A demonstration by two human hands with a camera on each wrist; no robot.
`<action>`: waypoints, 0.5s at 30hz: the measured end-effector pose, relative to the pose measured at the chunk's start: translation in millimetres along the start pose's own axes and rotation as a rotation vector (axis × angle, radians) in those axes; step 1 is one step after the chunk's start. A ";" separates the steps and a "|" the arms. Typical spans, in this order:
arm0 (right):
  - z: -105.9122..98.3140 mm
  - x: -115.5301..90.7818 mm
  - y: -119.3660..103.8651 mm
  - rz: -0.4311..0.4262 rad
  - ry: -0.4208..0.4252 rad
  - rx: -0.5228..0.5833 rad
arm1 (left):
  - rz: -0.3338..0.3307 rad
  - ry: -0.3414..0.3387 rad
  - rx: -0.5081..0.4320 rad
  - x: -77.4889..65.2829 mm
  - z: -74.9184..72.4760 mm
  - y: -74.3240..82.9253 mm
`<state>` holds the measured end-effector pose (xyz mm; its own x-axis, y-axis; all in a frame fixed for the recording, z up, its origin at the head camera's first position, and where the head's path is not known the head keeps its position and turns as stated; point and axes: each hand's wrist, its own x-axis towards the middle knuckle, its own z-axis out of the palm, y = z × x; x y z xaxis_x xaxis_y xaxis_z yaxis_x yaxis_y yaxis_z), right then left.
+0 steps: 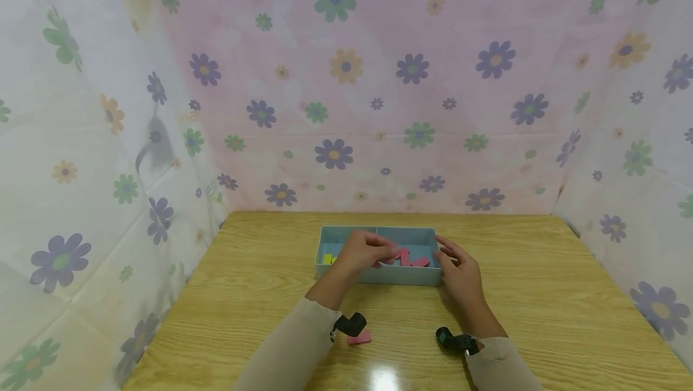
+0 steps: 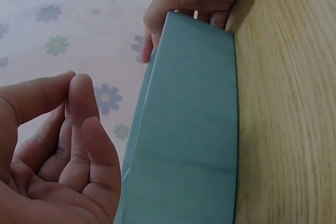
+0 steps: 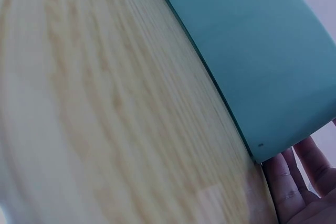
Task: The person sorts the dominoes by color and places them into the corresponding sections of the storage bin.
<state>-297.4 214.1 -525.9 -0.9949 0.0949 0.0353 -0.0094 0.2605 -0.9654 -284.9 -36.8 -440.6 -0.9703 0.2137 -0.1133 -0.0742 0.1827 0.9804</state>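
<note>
A pale blue-green two-compartment box (image 1: 400, 277) sits on the wooden table. Its right compartment holds several pink blocks (image 1: 420, 263); a yellow block (image 1: 327, 258) shows in the left one. My left hand (image 1: 364, 252) is over the box's front and middle, its fingertips beside the pink blocks. In the left wrist view the left thumb and fingers (image 2: 83, 98) are curled with tips together; whether a block is between them is hidden. My right hand (image 1: 464, 274) holds the box's right end; its fingers (image 3: 286, 184) lie against the end wall in the right wrist view.
A single pink block (image 1: 360, 338) lies on the table (image 1: 260, 295) in front of the box, close to the left wrist. Dark camera mounts (image 1: 354, 323) are strapped at both wrists. Flowered cloth (image 1: 373, 168) hangs behind and at both sides.
</note>
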 end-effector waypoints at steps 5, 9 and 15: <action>0.6 1.1 2.3 -0.018 0.005 -0.004 | 0.010 -0.003 0.010 -12.1 -6.0 -3.2; 0.4 0.5 1.0 -0.029 0.009 -0.018 | 0.011 -0.004 0.013 -20.9 -11.3 -6.7; 0.6 -0.8 0.7 -0.036 0.015 -0.017 | 0.026 -0.016 0.048 -30.9 -18.6 -15.7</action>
<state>-296.6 213.6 -526.8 -0.9923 0.0992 0.0741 -0.0437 0.2801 -0.9590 -258.0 -64.0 -449.5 -0.9679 0.2342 -0.0913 -0.0381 0.2224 0.9742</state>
